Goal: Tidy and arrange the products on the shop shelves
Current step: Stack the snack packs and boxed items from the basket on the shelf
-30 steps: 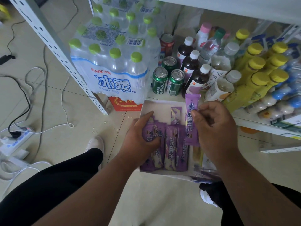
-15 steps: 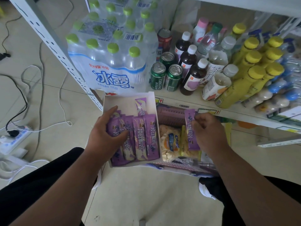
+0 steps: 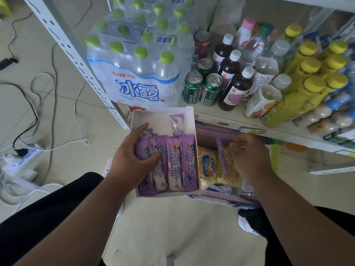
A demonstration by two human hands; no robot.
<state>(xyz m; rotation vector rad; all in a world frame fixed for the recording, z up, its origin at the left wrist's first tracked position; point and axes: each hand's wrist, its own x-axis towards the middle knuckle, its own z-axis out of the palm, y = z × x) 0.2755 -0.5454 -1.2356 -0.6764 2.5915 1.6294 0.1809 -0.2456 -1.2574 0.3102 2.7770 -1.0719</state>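
In the box [image 3: 161, 117] our left hand [image 3: 132, 156] presses light, soft packets [image 3: 173, 166]; our right hand [image 3: 247, 154] pinches one slippery packet [image 3: 221, 156] by its edge.

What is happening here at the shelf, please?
A person crouches at a low shop shelf of drinks. The left hand holds a white box of purple snack packets, with the thumb on the packets. The right hand is over a purple basket beside the box, near one purple packet and a chips bag.

Pale tiled floor [image 3: 163, 227], white cables [image 3: 57, 146].
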